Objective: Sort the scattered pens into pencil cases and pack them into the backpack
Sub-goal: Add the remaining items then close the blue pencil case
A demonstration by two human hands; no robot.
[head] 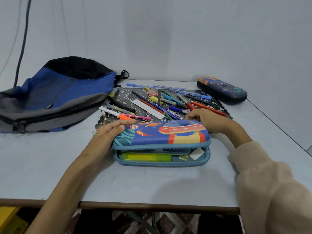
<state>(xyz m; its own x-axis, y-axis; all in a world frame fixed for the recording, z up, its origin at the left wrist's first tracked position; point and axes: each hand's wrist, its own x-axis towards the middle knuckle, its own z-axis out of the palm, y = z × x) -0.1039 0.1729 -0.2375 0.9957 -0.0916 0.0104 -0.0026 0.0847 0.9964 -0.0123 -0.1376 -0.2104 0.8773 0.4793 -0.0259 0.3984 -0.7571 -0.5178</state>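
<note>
Right now the blue pencil case sits near-centre on the table. Its lid, w/ a UFO print, is lifted a little so the near side gapes open. Inside are a yellow-green highlighter lying lengthwise and a white eraser at the right end (a small yellowish item lies btw. them, too small to name).

The left hand lies on the lid's left end, fingers straight and together, flat on the cover. The right hand is at the lid's far right corner w/ fingers curled in. I can't tell whether they pinch something, poss. the zip pull, or just touch the edge. A beige sleeve covers the right forearm.

Just beyond the case, scattered pens (markers, pencils, highlighters etc.) lie criss-crossed on a black lace mat, w/ a flat white strip among them near the mat's middle. An orange-tipped marker and a pink pen lie at the mat's near left edge, just beside the left fingertips.

At far right, just off the mat's corner, a dark pencil case lies closed. At far left a blue, grey and black backpack lies flat on the table.
</note>
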